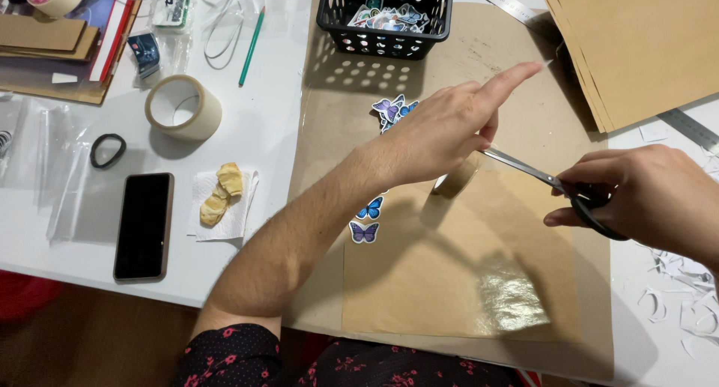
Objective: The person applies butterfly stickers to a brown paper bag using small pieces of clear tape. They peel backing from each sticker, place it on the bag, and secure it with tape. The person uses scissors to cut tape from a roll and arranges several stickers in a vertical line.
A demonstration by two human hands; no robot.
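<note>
My left hand (442, 128) reaches across a brown paper sheet (449, 282) and holds a small roll of clear tape (457, 179), with the index finger stretched out. My right hand (644, 196) grips black-handled scissors (550, 181) whose blades point left at the tape by the roll. A shiny strip of tape (513, 293) lies stuck on the sheet. Butterfly stickers (367, 221) lie by my left forearm, and more butterfly stickers (393, 108) show behind the hand.
A black basket of stickers (386, 16) stands at the back. A wide tape roll (183, 106), a phone (144, 226), a snack on a napkin (221, 196), a green pencil (252, 46) and a hair tie (108, 149) lie left. Brown sheets (636, 50) stack right, above paper scraps (685, 297).
</note>
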